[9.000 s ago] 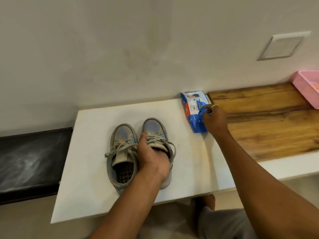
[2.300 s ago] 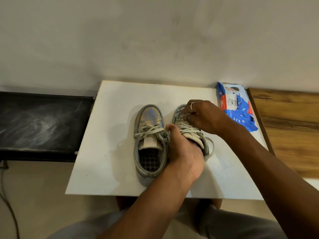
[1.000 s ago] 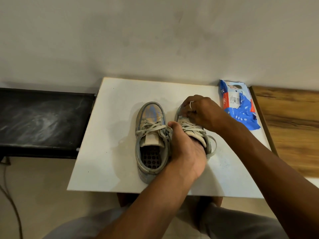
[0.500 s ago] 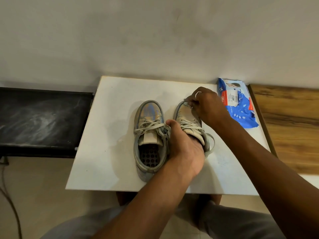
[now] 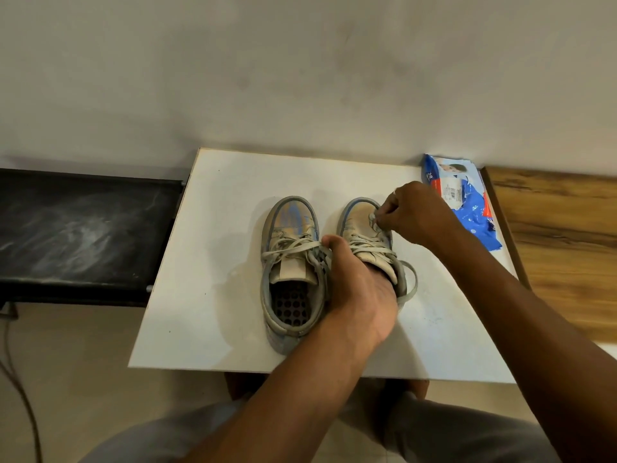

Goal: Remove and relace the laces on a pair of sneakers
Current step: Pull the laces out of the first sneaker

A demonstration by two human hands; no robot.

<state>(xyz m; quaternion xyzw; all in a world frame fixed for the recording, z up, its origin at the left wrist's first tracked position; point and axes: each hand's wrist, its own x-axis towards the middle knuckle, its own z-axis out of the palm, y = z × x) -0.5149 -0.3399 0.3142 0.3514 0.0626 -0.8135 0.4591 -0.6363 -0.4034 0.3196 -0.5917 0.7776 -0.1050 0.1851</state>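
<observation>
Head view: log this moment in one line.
left hand: grips right sneaker | right hand: pinches lace near toe | left sneaker: laced

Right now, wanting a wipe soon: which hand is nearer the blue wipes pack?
Right. The right hand pinches a lace just left of the wipes pack; the left hand grips the right sneaker's heel end, farther off.

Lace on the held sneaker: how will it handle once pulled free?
Likely floppy: the lace lies in a limp loop beside the sneaker. Probably light: the right hand lifts a strand with just a fingertip pinch. It looks flat and woven, so it should hold in the fingers rather than slip.
</observation>
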